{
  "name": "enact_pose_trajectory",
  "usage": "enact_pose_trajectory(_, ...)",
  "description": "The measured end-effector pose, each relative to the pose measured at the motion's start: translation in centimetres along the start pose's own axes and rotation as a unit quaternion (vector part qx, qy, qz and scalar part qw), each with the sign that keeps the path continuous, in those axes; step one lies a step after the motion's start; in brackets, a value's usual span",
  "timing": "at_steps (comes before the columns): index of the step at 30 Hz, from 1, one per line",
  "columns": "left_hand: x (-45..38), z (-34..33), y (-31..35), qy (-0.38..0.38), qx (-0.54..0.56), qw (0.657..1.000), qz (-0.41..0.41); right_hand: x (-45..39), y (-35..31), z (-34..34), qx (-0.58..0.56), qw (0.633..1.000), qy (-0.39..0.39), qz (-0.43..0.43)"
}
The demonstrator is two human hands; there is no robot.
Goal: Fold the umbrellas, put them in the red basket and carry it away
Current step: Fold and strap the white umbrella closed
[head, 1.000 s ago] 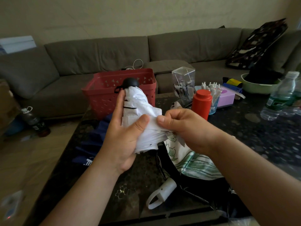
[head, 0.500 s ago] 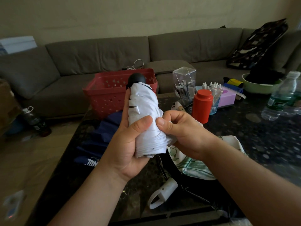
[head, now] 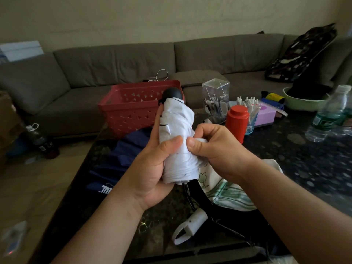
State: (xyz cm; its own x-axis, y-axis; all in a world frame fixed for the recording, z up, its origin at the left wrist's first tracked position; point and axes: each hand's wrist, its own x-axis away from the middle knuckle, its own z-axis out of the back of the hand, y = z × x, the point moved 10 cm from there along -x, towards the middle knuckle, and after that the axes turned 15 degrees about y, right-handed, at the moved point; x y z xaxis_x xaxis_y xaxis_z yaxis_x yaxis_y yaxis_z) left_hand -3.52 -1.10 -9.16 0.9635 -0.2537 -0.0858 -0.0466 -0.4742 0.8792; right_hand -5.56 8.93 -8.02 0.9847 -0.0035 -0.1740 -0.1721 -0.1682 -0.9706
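A white folded umbrella (head: 178, 130) with a black round handle stands upright in front of me. My left hand (head: 152, 168) wraps around its lower half, thumb pressed on the cloth. My right hand (head: 215, 149) pinches the white strap against its right side. The red basket (head: 133, 109) sits behind it at the table's far edge. A dark blue umbrella (head: 122, 159) lies flat on the table to the left. A third umbrella (head: 228, 193), white and green outside and black inside, lies under my right wrist with its white handle (head: 190, 225) near me.
On the dark table (head: 304, 168) stand a red canister (head: 237, 121), a clear box (head: 216, 100), a cup of white pens (head: 249, 111), a pink box (head: 266, 113), a green bowl (head: 302, 101) and a water bottle (head: 327, 115). A grey sofa (head: 114, 73) runs behind.
The white cloth that hung loose has been wrapped tight around the umbrella. My right hand has drawn the strap across to the roll, and the umbrella now stands more upright.
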Motion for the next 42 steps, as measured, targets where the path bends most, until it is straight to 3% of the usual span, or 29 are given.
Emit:
enact_pose_trajectory(7,-0.3,1.7,1.9,0.080,-0.134,0.983,-0.095,-0.3,-0.2,1.4,0.033,0.996,0.084,0.020)
enact_pose_trajectory(12,0.3,1.9,2.2,0.136,-0.273,0.936,-0.179,-0.2,-0.7,1.8,0.183,0.966,0.157,0.093)
enact_pose_trajectory(17,0.6,2.4,2.3,0.155,-0.274,0.929,-0.197,0.9,-0.7,1.1,0.211,0.954,0.176,0.119)
enact_pose_trajectory(23,0.2,2.3,2.6,0.110,-0.207,0.950,-0.207,0.7,0.2,0.9,0.078,0.990,0.108,0.051)
enact_pose_trajectory(29,-0.4,2.9,1.9,0.077,-0.133,0.979,-0.132,0.7,-1.2,0.4,0.117,0.993,-0.007,-0.007)
enact_pose_trajectory(34,0.0,2.3,1.1,0.006,-0.132,0.987,-0.090,0.0,-5.5,2.1,0.089,0.989,0.095,0.075)
enact_pose_trajectory(37,1.1,1.2,-0.4,-0.041,-0.106,0.993,-0.011,0.3,-6.2,1.4,0.070,0.991,0.070,0.084)
enact_pose_trajectory(42,2.7,2.6,-0.5,0.094,-0.076,0.992,0.039,0.9,-5.8,0.4,0.053,0.997,0.007,0.059)
